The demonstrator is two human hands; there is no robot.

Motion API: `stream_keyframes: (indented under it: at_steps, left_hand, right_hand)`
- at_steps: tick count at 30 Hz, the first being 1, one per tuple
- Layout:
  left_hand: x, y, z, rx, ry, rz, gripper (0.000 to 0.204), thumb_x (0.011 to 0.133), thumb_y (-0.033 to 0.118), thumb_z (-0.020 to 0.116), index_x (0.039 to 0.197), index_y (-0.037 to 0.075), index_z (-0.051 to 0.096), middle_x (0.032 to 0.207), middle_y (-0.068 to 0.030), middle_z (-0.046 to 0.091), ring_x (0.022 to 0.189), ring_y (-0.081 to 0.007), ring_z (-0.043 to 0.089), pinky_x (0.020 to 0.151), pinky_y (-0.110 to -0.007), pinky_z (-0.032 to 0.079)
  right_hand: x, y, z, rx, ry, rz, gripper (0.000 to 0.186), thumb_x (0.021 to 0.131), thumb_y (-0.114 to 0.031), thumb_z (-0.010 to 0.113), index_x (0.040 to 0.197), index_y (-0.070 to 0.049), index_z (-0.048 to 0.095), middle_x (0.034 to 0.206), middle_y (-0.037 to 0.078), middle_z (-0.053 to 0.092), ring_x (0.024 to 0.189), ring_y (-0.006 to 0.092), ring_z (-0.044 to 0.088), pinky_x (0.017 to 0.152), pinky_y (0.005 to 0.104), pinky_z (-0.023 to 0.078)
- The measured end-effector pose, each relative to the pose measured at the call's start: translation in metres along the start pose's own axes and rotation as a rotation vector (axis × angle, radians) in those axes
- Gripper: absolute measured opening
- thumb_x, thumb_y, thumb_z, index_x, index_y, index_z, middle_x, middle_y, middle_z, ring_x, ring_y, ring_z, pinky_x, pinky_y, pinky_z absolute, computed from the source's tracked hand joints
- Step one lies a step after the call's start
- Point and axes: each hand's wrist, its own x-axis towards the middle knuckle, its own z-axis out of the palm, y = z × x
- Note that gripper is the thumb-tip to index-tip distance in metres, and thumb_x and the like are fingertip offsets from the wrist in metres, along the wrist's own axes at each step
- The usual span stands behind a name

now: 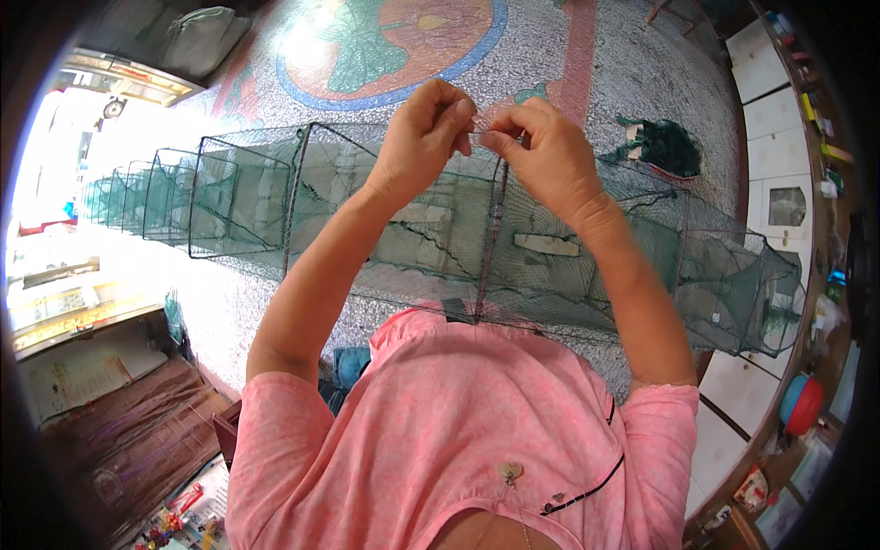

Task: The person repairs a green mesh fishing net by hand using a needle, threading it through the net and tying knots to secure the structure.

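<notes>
A long green mesh net trap (403, 252) with dark rectangular frames stretches across in front of me from far left to right. Above its upper edge, my left hand (420, 137) is closed in a pinch, fingertips together. Close beside it, my right hand (548, 151) pinches too, thumb against the bent fingers. A faint thin strand seems to run between the fingertips, too fine to name. Just under the right hand stands one dark frame bar (491, 234) of the trap. Pale flat pieces (547, 245) show through the mesh.
A dark green bundle of netting (672, 148) lies on the speckled floor beyond the trap. White cabinets (777, 147) line the right side. At lower left is a brown covered surface (119, 412). A red and blue round container (803, 403) stands at far right.
</notes>
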Motion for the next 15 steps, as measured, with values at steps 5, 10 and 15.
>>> stream_keyframes:
  at_steps: [5, 10, 15]
  left_hand:
    - [0.01, -0.006, -0.006, -0.258, 0.011, -0.214, 0.013, 0.093, 0.016, 0.048, 0.089, 0.005, 0.052, 0.074, -0.0017, 0.058, 0.063, -0.0098, 0.056, 0.056, -0.022, 0.042]
    - [0.007, 0.0, 0.012, 0.119, -0.039, -0.072, 0.011, 0.089, 0.014, 0.055, 0.088, 0.003, 0.058, 0.077, -0.002, 0.057, 0.066, -0.0119, 0.055, 0.061, -0.025, 0.045]
    - [0.0, -0.006, 0.017, 0.419, -0.121, 0.068, 0.012, 0.087, 0.009, 0.055, 0.097, 0.004, 0.059, 0.086, -0.0012, 0.053, 0.08, -0.0109, 0.053, 0.074, -0.025, 0.043]
  right_hand:
    - [0.027, -0.011, 0.006, 0.149, 0.131, -0.196, 0.017, 0.083, -0.023, 0.064, 0.084, -0.006, 0.062, 0.069, 0.003, 0.053, 0.064, 0.0143, 0.055, 0.059, 0.0288, 0.045]
    - [0.056, -0.05, -0.03, 0.625, 0.356, -0.424, 0.02, 0.093, -0.024, 0.049, 0.089, -0.005, 0.055, 0.069, 0.005, 0.058, 0.063, 0.0133, 0.057, 0.057, 0.0257, 0.048]
    - [0.046, -0.063, -0.111, 0.777, 0.476, -0.46, 0.02, 0.093, -0.025, 0.048, 0.086, -0.007, 0.054, 0.07, 0.004, 0.061, 0.062, 0.0129, 0.06, 0.057, 0.0253, 0.053]
